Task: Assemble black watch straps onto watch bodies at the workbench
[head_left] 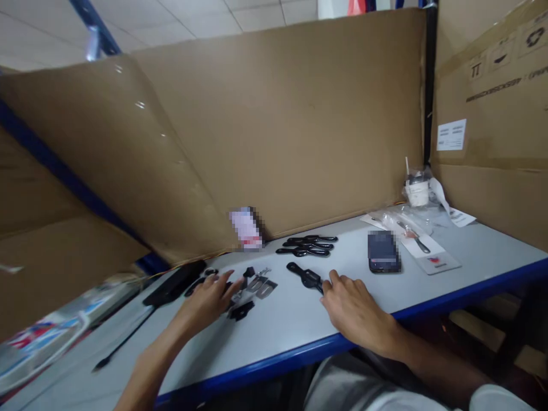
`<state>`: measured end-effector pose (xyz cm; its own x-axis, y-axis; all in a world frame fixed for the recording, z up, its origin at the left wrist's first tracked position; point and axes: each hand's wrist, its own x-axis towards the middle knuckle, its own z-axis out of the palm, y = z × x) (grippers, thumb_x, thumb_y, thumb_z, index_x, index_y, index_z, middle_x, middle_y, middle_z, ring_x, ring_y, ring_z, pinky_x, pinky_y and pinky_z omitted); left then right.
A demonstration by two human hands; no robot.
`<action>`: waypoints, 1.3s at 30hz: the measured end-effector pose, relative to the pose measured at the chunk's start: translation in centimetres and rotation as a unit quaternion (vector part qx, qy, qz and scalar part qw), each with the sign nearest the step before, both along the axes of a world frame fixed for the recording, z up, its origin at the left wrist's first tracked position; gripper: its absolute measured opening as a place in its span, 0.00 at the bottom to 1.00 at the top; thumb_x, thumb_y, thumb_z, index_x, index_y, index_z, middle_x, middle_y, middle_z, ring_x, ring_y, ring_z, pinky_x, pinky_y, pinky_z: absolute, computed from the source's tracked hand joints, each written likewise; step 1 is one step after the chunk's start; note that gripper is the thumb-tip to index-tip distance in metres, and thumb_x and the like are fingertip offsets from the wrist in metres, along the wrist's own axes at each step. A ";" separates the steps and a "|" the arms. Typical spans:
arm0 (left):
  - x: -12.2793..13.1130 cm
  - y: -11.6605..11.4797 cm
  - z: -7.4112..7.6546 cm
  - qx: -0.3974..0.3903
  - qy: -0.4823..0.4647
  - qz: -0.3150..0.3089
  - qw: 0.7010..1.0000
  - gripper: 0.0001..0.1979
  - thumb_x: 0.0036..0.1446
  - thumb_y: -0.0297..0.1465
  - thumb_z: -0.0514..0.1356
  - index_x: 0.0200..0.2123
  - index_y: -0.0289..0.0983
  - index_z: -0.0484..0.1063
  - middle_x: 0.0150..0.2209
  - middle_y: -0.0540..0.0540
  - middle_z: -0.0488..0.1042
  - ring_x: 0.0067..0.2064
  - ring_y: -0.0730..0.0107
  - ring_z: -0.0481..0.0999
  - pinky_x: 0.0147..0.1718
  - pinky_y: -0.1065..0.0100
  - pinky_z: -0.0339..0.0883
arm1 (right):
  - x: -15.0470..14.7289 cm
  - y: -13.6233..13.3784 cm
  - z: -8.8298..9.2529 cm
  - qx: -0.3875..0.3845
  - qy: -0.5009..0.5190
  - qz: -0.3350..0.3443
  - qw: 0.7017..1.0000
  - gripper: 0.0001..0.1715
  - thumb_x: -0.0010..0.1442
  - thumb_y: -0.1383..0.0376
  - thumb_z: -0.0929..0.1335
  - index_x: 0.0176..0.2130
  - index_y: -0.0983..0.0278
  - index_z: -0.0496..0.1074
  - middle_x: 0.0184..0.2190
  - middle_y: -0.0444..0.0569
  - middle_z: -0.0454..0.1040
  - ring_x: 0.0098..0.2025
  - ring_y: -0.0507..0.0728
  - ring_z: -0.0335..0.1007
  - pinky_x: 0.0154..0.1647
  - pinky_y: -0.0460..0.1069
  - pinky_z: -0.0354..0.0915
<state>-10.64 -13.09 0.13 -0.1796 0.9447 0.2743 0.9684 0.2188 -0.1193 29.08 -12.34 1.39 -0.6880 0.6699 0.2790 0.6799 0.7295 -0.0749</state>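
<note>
My right hand (349, 302) is closed around one end of a black plastic handle (305, 276) with an oblong opening in its wider part. The rest of the handle points away to the left, low over the table. On the left, my left hand (209, 297) reaches over a cluster of small parts with its fingers apart, and it hides some of them. Flat metal plates (266, 289) and a small black piece (241, 311) lie just right of its fingers. Several similar black handles (308, 246) lie in a group farther back.
A phone (384, 254) rests on the table right of the handles; another phone (247, 228) leans against the cardboard wall (291, 125). Behind are a packaged tool (417, 238) and a cup (417, 193). A long black object (175, 283) lies left. The blue table edge (299, 354) runs in front.
</note>
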 end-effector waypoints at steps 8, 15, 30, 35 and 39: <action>3.0 0.3 -2.9 -0.061 -0.087 0.054 0.993 0.31 0.67 0.44 0.42 0.67 0.37 0.61 0.68 0.31 0.60 0.70 0.43 0.55 0.60 0.36 0.54 | -0.1 0.1 -0.1 0.014 -0.026 0.000 1.000 0.18 0.71 0.69 0.57 0.52 0.69 0.70 0.49 0.61 0.71 0.42 0.61 0.75 0.38 0.53 0.72; 5.1 0.2 -1.5 0.024 -0.176 -0.092 0.980 0.25 0.66 0.32 0.48 0.64 0.34 0.63 0.65 0.35 0.66 0.65 0.57 0.65 0.64 0.55 0.58 | -0.4 0.8 -0.5 0.025 -0.045 -0.015 0.999 0.15 0.71 0.66 0.59 0.49 0.66 0.71 0.48 0.57 0.72 0.43 0.60 0.76 0.35 0.50 0.70; 2.4 -6.0 5.6 -0.098 -0.281 0.038 0.954 0.31 0.52 0.48 0.61 0.56 0.40 0.72 0.44 0.44 0.80 0.42 0.62 0.78 0.41 0.70 0.68 | -0.4 1.0 -0.6 0.046 -0.061 -0.031 0.997 0.12 0.71 0.63 0.61 0.47 0.64 0.71 0.45 0.55 0.71 0.40 0.59 0.77 0.28 0.48 0.66; 2.3 -5.6 5.0 -0.071 -0.294 -0.001 0.953 0.26 0.52 0.39 0.60 0.55 0.41 0.74 0.41 0.46 0.79 0.40 0.64 0.77 0.39 0.70 0.66 | -0.5 0.9 -0.3 0.041 -0.066 -0.034 0.996 0.12 0.71 0.63 0.62 0.48 0.64 0.72 0.45 0.54 0.71 0.41 0.59 0.77 0.27 0.48 0.67; 2.3 -4.1 3.5 -0.055 -0.253 -0.007 0.966 0.26 0.54 0.38 0.58 0.56 0.38 0.74 0.31 0.48 0.76 0.33 0.67 0.73 0.34 0.70 0.62 | -0.5 0.8 -0.2 0.041 -0.066 -0.032 0.996 0.13 0.71 0.63 0.61 0.48 0.64 0.72 0.45 0.55 0.71 0.40 0.59 0.77 0.27 0.48 0.67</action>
<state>-8.30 -17.23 3.67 -0.2516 0.9664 0.0532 0.9115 0.2181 0.3487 28.61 -11.49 1.16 -0.6788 0.6923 0.2448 0.7255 0.6839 0.0774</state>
